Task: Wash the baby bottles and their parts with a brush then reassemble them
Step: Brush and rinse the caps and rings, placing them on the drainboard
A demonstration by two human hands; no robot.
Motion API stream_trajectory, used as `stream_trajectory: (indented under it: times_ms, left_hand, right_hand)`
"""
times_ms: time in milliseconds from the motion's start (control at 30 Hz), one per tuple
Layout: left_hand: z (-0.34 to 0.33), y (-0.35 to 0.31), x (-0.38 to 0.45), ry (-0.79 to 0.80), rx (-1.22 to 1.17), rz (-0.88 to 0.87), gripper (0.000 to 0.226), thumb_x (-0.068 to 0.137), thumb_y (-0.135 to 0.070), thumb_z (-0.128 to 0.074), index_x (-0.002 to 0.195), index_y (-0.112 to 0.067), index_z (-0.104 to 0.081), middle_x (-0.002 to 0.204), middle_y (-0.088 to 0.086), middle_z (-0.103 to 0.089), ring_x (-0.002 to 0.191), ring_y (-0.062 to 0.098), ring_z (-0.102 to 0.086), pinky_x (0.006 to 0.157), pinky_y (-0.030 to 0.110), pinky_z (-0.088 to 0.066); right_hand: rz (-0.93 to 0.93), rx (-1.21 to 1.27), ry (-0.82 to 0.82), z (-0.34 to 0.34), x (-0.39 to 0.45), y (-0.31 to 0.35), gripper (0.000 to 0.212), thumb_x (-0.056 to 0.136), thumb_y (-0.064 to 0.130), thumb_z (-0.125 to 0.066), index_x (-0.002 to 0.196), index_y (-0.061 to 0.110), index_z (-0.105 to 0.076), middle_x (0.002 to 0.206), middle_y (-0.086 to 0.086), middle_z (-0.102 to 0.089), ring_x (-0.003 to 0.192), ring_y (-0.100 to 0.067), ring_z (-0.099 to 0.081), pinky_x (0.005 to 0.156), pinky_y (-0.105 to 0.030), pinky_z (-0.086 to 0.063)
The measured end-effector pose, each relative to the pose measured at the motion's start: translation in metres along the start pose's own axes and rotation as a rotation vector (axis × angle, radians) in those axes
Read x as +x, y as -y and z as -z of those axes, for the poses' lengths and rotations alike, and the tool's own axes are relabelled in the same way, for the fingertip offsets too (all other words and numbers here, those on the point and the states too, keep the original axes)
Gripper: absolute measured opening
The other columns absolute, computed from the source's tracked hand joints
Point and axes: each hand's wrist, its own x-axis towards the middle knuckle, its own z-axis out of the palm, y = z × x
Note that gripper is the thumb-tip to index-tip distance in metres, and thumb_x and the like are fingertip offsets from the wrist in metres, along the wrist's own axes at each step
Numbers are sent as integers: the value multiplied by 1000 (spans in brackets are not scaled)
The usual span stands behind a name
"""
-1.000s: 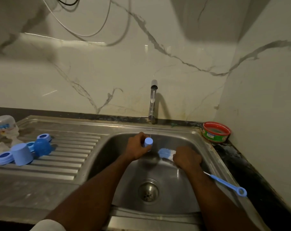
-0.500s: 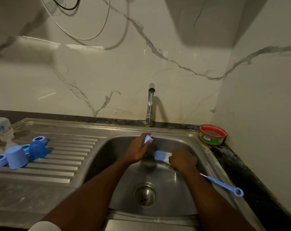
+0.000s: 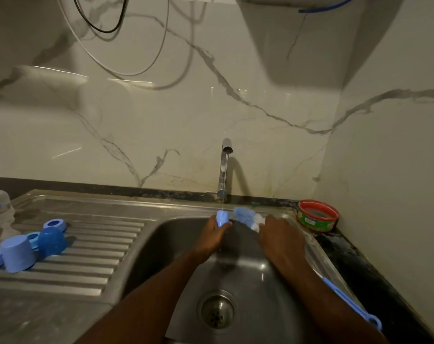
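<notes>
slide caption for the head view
Left hand rinses a blue cap under the tap; right hand holds the brush.

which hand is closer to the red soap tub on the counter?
Right. The right hand, gripping the bottle brush, sits just left of the red tub. The left hand, holding a small blue part under the tap stream, is farther left.

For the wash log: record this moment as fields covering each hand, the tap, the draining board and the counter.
left hand: holds a small light-blue part under the stream
right hand: grips the bottle brush, bristles beside the part
tap: running, thin stream
sink: drain uncovered
draining board: blue caps and rings, left of the basin
counter, right: red-rimmed tub
</notes>
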Motion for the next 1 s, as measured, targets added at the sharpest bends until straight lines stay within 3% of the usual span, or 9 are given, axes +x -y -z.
stream_trajectory:
  times_ms: [133,300,433,533,633,800,900,1000]
  left_hand:
    - [2,4,1,2,11,-69,30,91,-41,-72,115,-46,-54,118,-16,-64,99,-11,-63,71,7,-51]
    - [7,-2,-9,63,49,-161,46,82,-45,-80,123,-47,-58,120,-25,-67,110,-5,-64,83,11,-53]
    - [7,-9,-9,-14,92,-182,45,87,-37,-78,128,-26,-64,118,-9,-71,105,3,-68,93,31,-59]
    - [14,-12,-11,-124,138,-110,45,92,-38,-72,128,-12,-64,118,4,-71,105,14,-69,95,41,-58]
    - [18,-11,-14,-132,214,-119,42,96,-41,-67,126,-12,-66,118,6,-72,104,14,-69,95,38,-57]
    - [9,-19,-18,40,224,-292,47,95,-46,-66,135,-21,-61,124,-8,-70,110,4,-66,95,23,-55]
    - [9,-19,-14,-66,223,-222,45,97,-45,-63,130,-15,-64,119,0,-71,104,9,-68,93,30,-57]
    - [16,-13,-10,-114,235,-144,40,98,-43,-61,121,-10,-68,110,5,-73,98,16,-70,87,28,-58]
  right_hand:
    - [-14,46,-121,5,3,13,27,101,40,-53,122,24,-56,107,-1,-70,92,-18,-68,67,-28,-41]
    - [24,21,-42,-3,3,28,27,99,37,-57,123,23,-58,113,-2,-66,93,-18,-67,68,-28,-41]
    - [21,5,-104,-2,4,24,33,99,40,-58,126,22,-53,127,-9,-48,89,-22,-65,64,-31,-40]
    - [60,7,-138,-3,1,21,33,101,45,-53,126,24,-53,127,-8,-44,89,-22,-66,63,-31,-42]
    - [140,3,-153,-2,-3,22,29,102,45,-48,124,26,-54,119,-4,-50,90,-22,-67,68,-34,-50]
    - [94,0,-140,3,3,26,28,103,41,-50,127,26,-54,116,-1,-59,94,-20,-66,65,-31,-40]
    - [106,6,-129,4,3,20,29,103,42,-50,127,26,-54,118,-1,-60,96,-20,-66,66,-30,-39]
    - [141,58,-119,1,1,20,27,103,41,-49,125,28,-57,116,1,-64,98,-21,-67,70,-31,-42]
